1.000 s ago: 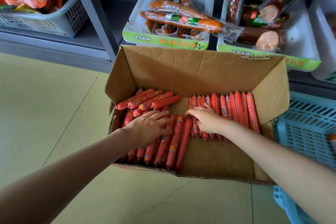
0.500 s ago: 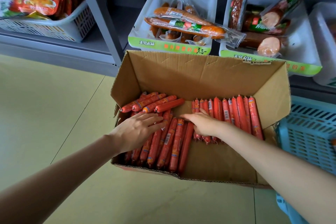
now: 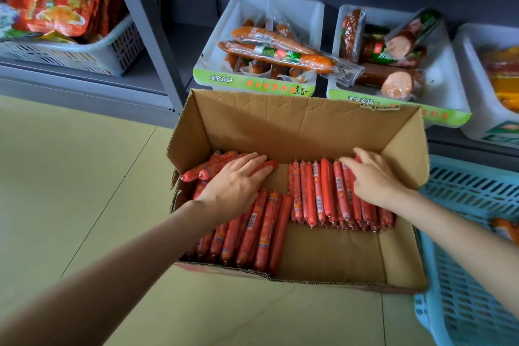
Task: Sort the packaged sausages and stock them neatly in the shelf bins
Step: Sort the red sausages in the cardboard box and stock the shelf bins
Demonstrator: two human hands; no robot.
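Two hands: both inside the cardboard box [image 3: 295, 121] on the floor
Left hand [image 3: 233, 185]: flat, fingers straight and together, lying on the slanted sausages [image 3: 196, 173] at the box's far left
Right hand [image 3: 373, 180]: fingers loosely bent over the far ends of the right row [image 3: 320, 191]; whether it pinches one, cannot tell
Near-left pile [image 3: 252, 236]: sausages lying side by side, against the front wall
Shelf bins: white bin [image 3: 297, 8] and next bin [image 3: 449, 93] behind the box, both holding bagged sausages
Blue basket [image 3: 463, 233]: just right of the box
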